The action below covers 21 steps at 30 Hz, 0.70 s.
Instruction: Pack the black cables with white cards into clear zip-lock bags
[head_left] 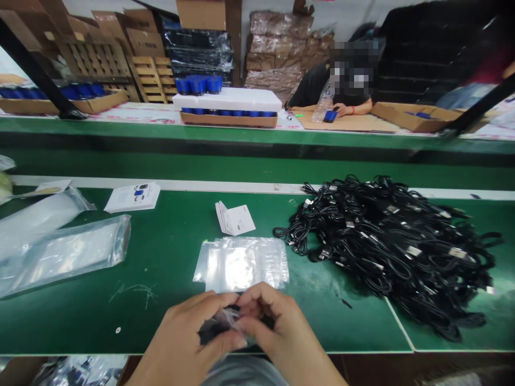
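Note:
My left hand (189,335) and my right hand (277,324) meet at the table's front edge, both closed on a small clear plastic bag (229,317). Something dark shows in or behind the bag; my fingers partly hide it. Just beyond my hands lies a loose stack of flat clear bags (241,262). A folded white leaflet (239,220) stands partly open behind that stack. To the right spreads a big heap of black USB cables (386,241), many coiled, with metal plugs showing.
Large clear plastic packs (76,246) lie at the left, near a stack of printed booklets (132,197). Across the green table (169,300), a person sits behind a raised shelf (153,126) with a white foam tray (229,99) and blue items. Below the front edge, a box (80,370) holds shiny packets.

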### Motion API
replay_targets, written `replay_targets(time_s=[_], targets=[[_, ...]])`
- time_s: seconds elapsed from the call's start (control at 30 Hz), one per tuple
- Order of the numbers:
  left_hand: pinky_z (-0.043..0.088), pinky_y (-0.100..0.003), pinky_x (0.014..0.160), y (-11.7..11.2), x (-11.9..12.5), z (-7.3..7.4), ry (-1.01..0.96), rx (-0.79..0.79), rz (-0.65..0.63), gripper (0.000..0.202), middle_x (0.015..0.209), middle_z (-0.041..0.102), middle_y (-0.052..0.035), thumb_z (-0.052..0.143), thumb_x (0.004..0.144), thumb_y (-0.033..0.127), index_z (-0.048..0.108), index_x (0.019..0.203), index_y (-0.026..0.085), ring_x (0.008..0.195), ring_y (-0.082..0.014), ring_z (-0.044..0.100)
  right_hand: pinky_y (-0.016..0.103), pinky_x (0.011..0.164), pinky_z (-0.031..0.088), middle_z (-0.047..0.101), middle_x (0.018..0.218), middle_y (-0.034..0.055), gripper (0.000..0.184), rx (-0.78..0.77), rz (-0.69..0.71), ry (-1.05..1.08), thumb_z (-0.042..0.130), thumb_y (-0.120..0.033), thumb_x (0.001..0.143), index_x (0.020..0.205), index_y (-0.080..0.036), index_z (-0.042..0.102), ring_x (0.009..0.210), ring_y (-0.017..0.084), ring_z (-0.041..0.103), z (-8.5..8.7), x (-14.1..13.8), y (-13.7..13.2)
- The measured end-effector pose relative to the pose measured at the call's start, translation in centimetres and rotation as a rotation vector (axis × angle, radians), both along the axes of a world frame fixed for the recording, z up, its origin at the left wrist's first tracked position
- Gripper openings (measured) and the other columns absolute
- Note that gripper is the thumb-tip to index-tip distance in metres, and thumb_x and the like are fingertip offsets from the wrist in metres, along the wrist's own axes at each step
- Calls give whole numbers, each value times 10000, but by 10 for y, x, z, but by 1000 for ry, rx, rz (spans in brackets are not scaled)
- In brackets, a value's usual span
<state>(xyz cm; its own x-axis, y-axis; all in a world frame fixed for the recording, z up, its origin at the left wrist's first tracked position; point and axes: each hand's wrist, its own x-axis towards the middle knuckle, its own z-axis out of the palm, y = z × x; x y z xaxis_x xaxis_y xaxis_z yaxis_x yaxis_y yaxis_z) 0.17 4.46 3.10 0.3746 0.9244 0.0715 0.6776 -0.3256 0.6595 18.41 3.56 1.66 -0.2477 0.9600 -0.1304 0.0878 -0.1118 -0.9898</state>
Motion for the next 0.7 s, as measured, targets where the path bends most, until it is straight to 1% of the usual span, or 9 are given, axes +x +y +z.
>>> replay_targets(time_s=[0.07, 0.13, 0.2, 0.27, 0.33, 0.4, 0.53, 0.63, 0.7], targets=[[543, -170, 556, 0, 2, -1, -106, -106, 50, 56, 714, 717, 67, 678, 779, 314, 724, 809, 303, 617, -119, 692, 242, 664, 489, 662, 792, 9, 173, -60, -14, 88, 630, -194, 780, 953, -196, 623, 719, 145, 617, -1, 2, -1], [540, -166, 543, 0, 3, -4, -195, -142, 99, 124, 673, 698, 49, 639, 811, 296, 721, 722, 271, 605, -118, 682, 250, 679, 482, 658, 824, 20, 137, -3, 23, 40, 653, -220, 781, 915, -194, 639, 748, 152, 611, -2, 4, -3], [548, -174, 550, -1, 2, -8, -254, -134, 130, 143, 670, 699, 31, 634, 813, 281, 718, 703, 245, 611, -127, 681, 231, 630, 451, 629, 735, 0, 20, 89, 23, -85, 650, -189, 778, 762, -190, 639, 682, 139, 585, -5, 5, -6], [547, -176, 539, -1, 0, -11, -261, -133, 133, 153, 674, 702, 24, 619, 825, 278, 720, 717, 239, 611, -131, 680, 221, 577, 417, 583, 641, -21, 144, 136, -28, -173, 611, -192, 808, 665, -187, 605, 602, 123, 547, -7, 6, -7], [545, -171, 552, -1, -3, -12, -240, -130, 126, 157, 708, 712, 24, 591, 848, 277, 719, 763, 245, 630, -128, 685, 222, 566, 410, 574, 631, -21, 174, 149, -66, -200, 576, -218, 841, 671, -188, 597, 589, 122, 537, -7, 6, -6], [536, -153, 570, 0, -7, -13, -214, -107, 108, 146, 735, 714, 35, 575, 863, 273, 707, 803, 258, 648, -115, 686, 227, 576, 414, 573, 646, -16, 196, 175, -73, -215, 544, -233, 870, 685, -191, 593, 604, 127, 540, -7, 8, -5], [497, -117, 580, 1, -13, -12, -177, 6, 50, 135, 714, 678, 60, 557, 880, 226, 667, 812, 264, 626, -77, 660, 234, 595, 412, 570, 685, -10, 202, 276, -44, -241, 509, -214, 900, 715, -195, 587, 633, 129, 545, -4, 11, -2], [492, -120, 606, 1, -14, -11, -168, 76, -5, 141, 726, 665, 47, 544, 882, 166, 646, 820, 240, 630, -71, 646, 235, 595, 413, 570, 697, -7, 208, 322, -24, -237, 501, -193, 907, 716, -193, 583, 635, 128, 546, -5, 12, -1], [495, -126, 613, 2, -14, -12, -175, 129, -18, 137, 728, 668, 36, 550, 872, 139, 640, 817, 227, 634, -75, 647, 235, 628, 435, 606, 741, 3, 154, 320, -15, -213, 519, -181, 898, 776, -194, 611, 676, 134, 576, -5, 12, 0]])
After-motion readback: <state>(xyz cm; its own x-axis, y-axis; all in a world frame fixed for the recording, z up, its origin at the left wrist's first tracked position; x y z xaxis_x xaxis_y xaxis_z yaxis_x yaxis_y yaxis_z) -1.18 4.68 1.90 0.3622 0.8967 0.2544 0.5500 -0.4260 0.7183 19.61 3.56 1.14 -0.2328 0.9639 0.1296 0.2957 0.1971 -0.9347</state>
